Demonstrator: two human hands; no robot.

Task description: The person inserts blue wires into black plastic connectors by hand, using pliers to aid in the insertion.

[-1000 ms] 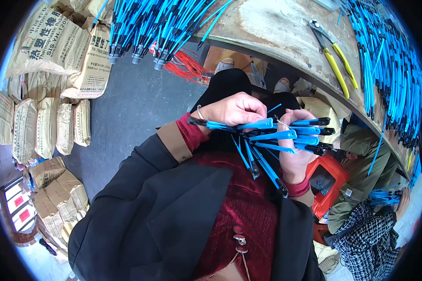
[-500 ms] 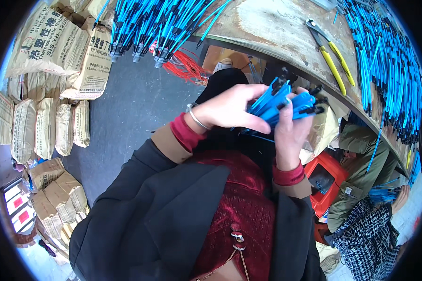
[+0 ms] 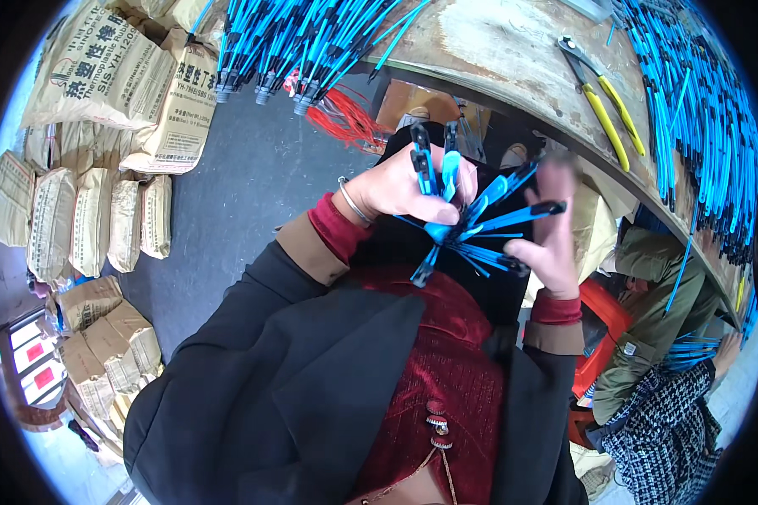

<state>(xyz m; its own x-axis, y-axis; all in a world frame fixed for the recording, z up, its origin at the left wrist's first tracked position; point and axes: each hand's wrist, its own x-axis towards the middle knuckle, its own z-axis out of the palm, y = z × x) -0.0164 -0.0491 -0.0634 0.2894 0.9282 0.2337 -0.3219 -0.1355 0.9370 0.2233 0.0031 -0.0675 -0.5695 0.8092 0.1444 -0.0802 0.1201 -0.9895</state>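
Strips [image 3: 488, 195] in left hand [image 3: 403, 189], sacks [image 3: 101, 80] seemingly bilingual

Left hand [image 3: 404, 187] gripping splayed blue strips [image 3: 488, 195], spread right hand [image 3: 556, 244] beside them, perhaps touching, yellow-handled pliers [image 3: 605, 126] on table [image 3: 497, 42] far right, paper sacks [image 3: 93, 220] at left

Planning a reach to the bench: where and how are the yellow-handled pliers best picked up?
Probably by both yellow handles, the right hand coming from the person's side: the pliers lie on the bench with jaws pointing away and handles spread toward the near edge.
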